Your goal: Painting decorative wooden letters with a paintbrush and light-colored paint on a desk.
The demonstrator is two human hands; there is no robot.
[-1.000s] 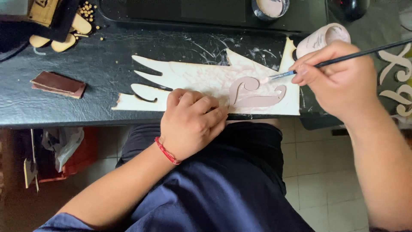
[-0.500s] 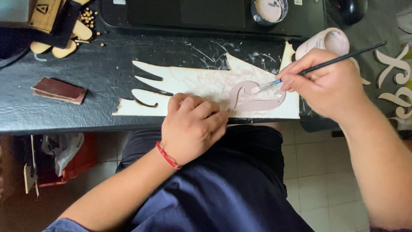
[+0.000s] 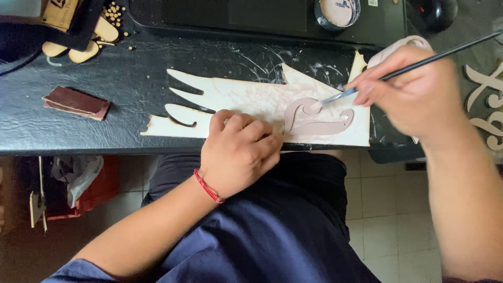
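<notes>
Blurred right hand [image 3: 414, 91], brush tip [image 3: 317, 106] indistinct

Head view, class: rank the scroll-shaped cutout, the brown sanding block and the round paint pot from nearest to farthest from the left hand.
From the left hand:
1. Scroll-shaped cutout, just to its right, close by the fingers.
2. Round paint pot, up at the far edge, to the right.
3. Brown sanding block, far left on the table.

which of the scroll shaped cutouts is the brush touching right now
The pinkish scroll cutout lying on the pale wooden sheet, beside the left hand. The white scroll pieces at the far right lie apart, untouched and unpainted.
</notes>
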